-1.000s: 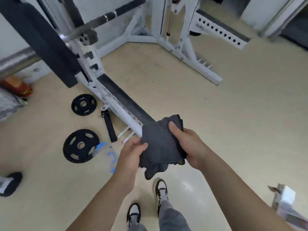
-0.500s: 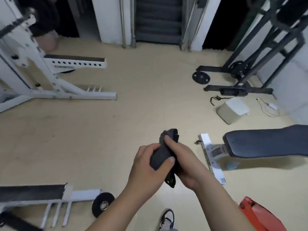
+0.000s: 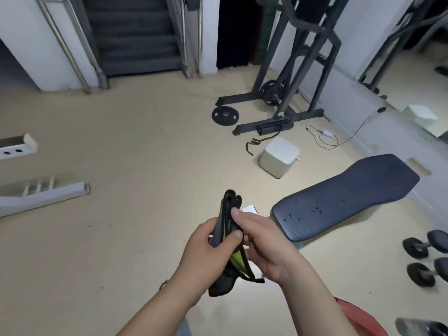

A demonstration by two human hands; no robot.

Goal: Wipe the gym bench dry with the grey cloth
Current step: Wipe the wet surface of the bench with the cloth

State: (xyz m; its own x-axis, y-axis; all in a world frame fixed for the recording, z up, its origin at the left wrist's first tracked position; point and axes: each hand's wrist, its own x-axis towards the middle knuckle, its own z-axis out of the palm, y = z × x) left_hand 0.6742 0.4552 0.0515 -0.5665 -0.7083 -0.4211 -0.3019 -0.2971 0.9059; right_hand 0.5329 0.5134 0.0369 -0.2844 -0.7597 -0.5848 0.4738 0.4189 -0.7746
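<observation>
So both hands are up in the middle of the view, holding the grey cloth (image 3: 226, 215) between them. It's folded/bunched into a narrow upright wad, w/ a bit of yellow-green showing in the folds lower down. Left hand (image 3: 206, 253) is wrapped round it from the left, thumb pressed across the front. Right hand (image 3: 269, 246) grips from the right side, fingertip up on the top part of the wad. Neither one's loose, both clamped on the fabric.

Gym bench (image 3: 344, 197) is off to the right, just past the right hand, dark padded top running diagonally toward the far right wall. Cloth isn't touching it, it's held in the air w/ the tan floor (image 3: 135, 146) behind. A few small dark specks on the pad's near end, can't tell if those are holes or drops tbh.

Other stuff around: pale cube-ish box (image 3: 278, 156) on the floor beyond the bench, black weight plate (image 3: 225, 114) lying flat near a dark rack (image 3: 298, 76), dumbbells (image 3: 426, 255) at the right edge, something red (image 3: 363, 318) bottom right, stairs (image 3: 135, 37) at the back.
</observation>
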